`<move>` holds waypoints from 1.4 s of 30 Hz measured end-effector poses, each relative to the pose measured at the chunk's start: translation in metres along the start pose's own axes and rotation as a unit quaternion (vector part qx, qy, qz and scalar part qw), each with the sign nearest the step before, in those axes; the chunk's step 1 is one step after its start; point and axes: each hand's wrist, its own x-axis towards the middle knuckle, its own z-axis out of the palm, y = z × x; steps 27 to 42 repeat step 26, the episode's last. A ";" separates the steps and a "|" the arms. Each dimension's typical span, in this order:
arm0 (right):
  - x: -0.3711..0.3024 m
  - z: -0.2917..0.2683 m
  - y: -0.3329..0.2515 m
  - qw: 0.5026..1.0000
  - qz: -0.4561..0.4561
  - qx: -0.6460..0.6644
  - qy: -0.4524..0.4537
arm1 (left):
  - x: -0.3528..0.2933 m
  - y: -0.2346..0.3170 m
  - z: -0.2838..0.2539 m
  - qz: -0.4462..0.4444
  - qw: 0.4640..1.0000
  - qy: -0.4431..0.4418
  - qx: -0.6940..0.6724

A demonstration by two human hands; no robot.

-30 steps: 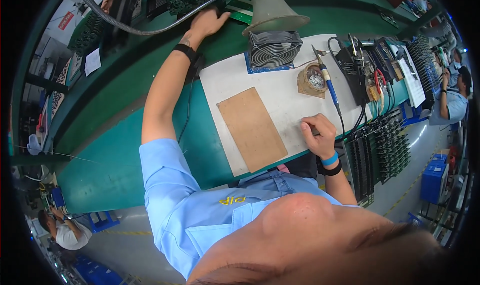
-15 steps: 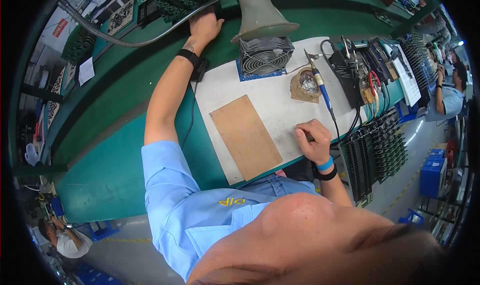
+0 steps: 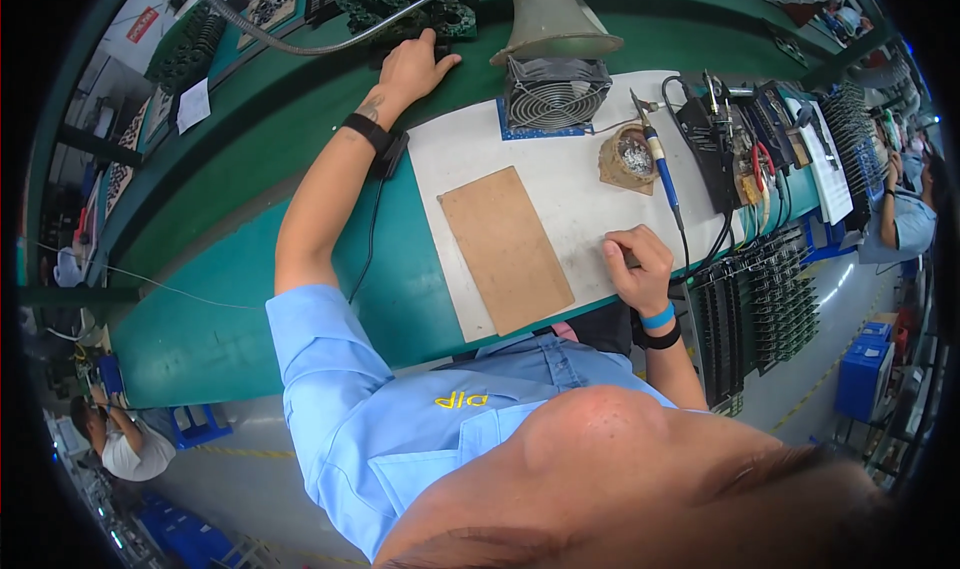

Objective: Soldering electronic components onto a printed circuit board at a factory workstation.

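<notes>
My left hand [image 3: 408, 72] is stretched far forward, at the near lower edge of a stack of green circuit boards [image 3: 400, 4] with round cut-outs. Its thumb stands apart and one finger points toward the boards; the other fingertips are partly hidden, and I see nothing held. My right hand [image 3: 640, 267] rests loosely curled over the right part of a white work sheet [image 3: 450, 299], with no object visible in it. Between my arms a brown rectangular board [image 3: 508, 249] lies flat on the sheet. A soldering iron [image 3: 660, 159] with a blue handle lies beyond my right hand.
A black fan [image 3: 556, 94] stands below a grey funnel-shaped hood [image 3: 555, 19]. A tip-cleaning pot [image 3: 630, 159] is beside the iron. Tools and cables [image 3: 740, 149] crowd the right. A flexible metal tube [image 3: 330, 44] arches near my left hand. Racked boards [image 3: 755, 309] stand lower right.
My left hand has drawn back a little from beneath the boards, so more of its fingers show. The view has shifted slightly. My right hand stays curled in its place.
</notes>
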 end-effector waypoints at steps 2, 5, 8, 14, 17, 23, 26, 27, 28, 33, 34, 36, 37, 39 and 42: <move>-0.001 0.000 0.001 1.000 0.002 0.004 -0.006 | -0.013 -0.005 -0.004 -0.006 1.000 0.003 -0.002; -0.002 -0.001 0.004 1.000 -0.010 -0.002 0.010 | -0.025 -0.013 -0.007 -0.013 1.000 0.011 -0.010; -0.003 0.000 0.001 1.000 -0.016 0.009 0.006 | -0.030 -0.024 -0.010 -0.017 1.000 0.004 -0.010; -0.003 -0.001 0.001 1.000 -0.025 0.017 0.007 | -0.034 -0.026 -0.018 -0.028 0.999 -0.003 0.034; -0.002 0.000 0.000 0.999 -0.031 0.025 0.011 | -0.038 -0.050 -0.022 -0.044 0.997 -0.014 0.057; -0.002 -0.001 0.003 0.999 -0.033 0.023 0.002 | -0.068 -0.109 -0.031 -0.047 0.997 -0.013 0.057; -0.005 0.001 0.006 0.999 -0.030 0.024 0.002 | -0.081 -0.138 -0.039 -0.068 0.995 -0.017 0.069; -0.005 0.001 0.006 0.999 -0.030 0.024 0.002 | -0.081 -0.138 -0.039 -0.068 0.995 -0.017 0.069; -0.005 0.001 0.006 0.999 -0.030 0.024 0.002 | -0.081 -0.138 -0.039 -0.068 0.995 -0.017 0.069; -0.005 0.001 0.006 0.999 -0.030 0.024 0.002 | -0.081 -0.138 -0.039 -0.068 0.995 -0.017 0.069; -0.005 0.001 0.006 0.999 -0.030 0.024 0.002 | -0.081 -0.138 -0.039 -0.068 0.995 -0.017 0.069; -0.005 0.001 0.006 0.999 -0.030 0.024 0.002 | -0.081 -0.138 -0.039 -0.068 0.995 -0.017 0.069; -0.005 0.001 0.006 0.999 -0.030 0.024 0.002 | -0.081 -0.138 -0.039 -0.068 0.995 -0.017 0.069; -0.005 0.001 0.006 0.999 -0.030 0.024 0.002 | -0.081 -0.138 -0.039 -0.068 0.995 -0.017 0.069; -0.005 0.001 0.006 0.999 -0.030 0.024 0.002 | -0.081 -0.138 -0.039 -0.068 0.995 -0.017 0.069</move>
